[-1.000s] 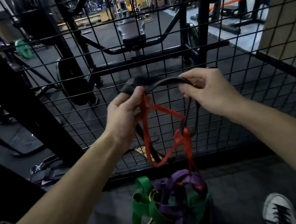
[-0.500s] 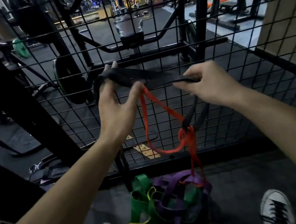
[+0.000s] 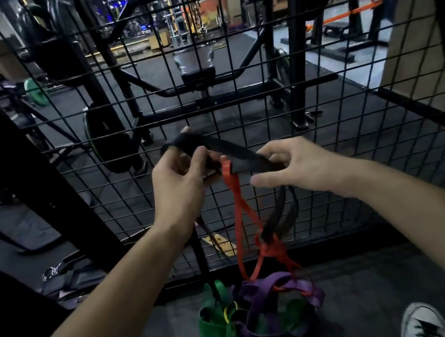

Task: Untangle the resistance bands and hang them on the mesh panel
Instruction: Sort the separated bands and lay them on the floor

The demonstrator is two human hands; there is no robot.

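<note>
At frame center, your left hand (image 3: 179,181) and right hand (image 3: 299,165) (both curled) grip 1 black band (image 3: 230,152) before the mesh panel (image 3: 325,123); an orange band (image 3: 239,209) dangles.

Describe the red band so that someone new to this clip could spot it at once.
Find the black mesh panel, then the two hands stretching a wide black band in front of it. The red band hangs from that black band, near the left hand, down to the tangled pile. It is thin and bright red, unlike the wider purple band.

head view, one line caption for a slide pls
Both hands stretch a black band before the mesh panel, red band knotted below.
</note>
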